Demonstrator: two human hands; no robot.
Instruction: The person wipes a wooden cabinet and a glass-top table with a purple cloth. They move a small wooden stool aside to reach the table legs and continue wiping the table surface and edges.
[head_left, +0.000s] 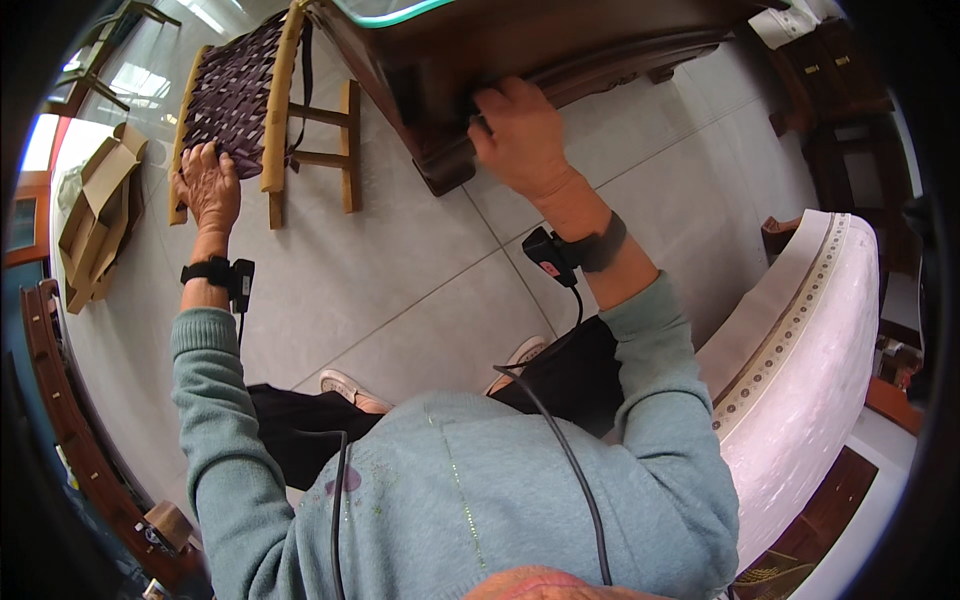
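My left hand (206, 187) lies on the near end of a purple woven-strap seat (232, 97), which belongs to a wooden folding stool (276, 127). Its fingers point away from me over the weave; whether they grip the straps is not plain. My right hand (521, 135) is at the side of a dark wooden table (420, 67), fingers curled against the wood. Its fingertips are blurred and in shadow, so anything between them is hidden. Both wrists carry strapped black devices, the right one (551, 256) and the left one (241, 285), with cables.
An opened cardboard box (101, 210) lies at the left on grey floor tiles (405, 262). To my right curves a pale sofa covering (810, 360) with a patterned border. A dark wooden cabinet (825, 71) stands at the far right. Greenish glass edging (397, 16) tops the table.
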